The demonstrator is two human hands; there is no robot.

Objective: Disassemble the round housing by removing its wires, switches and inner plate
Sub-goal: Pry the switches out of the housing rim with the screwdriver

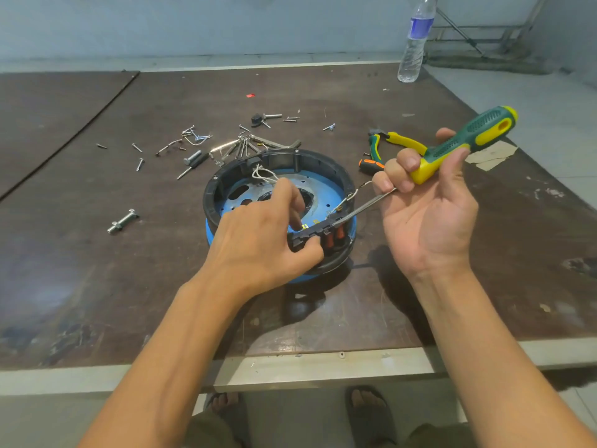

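At the near rim of the round housing [213, 202], which stands mid-surface [97, 270], the left hand [258, 240] pinches the black switch block [310, 236] between thumb and fingers. The right hand [426, 215] has its grip curled round the screwdriver [468, 140] handle, blade tip resting on the block's right end. Risk: a slipped blade may gouge the blue inner plate [326, 192] or nick the white wires [263, 174] behind, because the shaft lies at a shallow angle. Beyond lie loose screws [193, 134] and pliers [403, 140].

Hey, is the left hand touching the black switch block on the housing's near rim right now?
Touching. The head view shows the left hand pinching the black switch block between thumb and fingers, with no gap.
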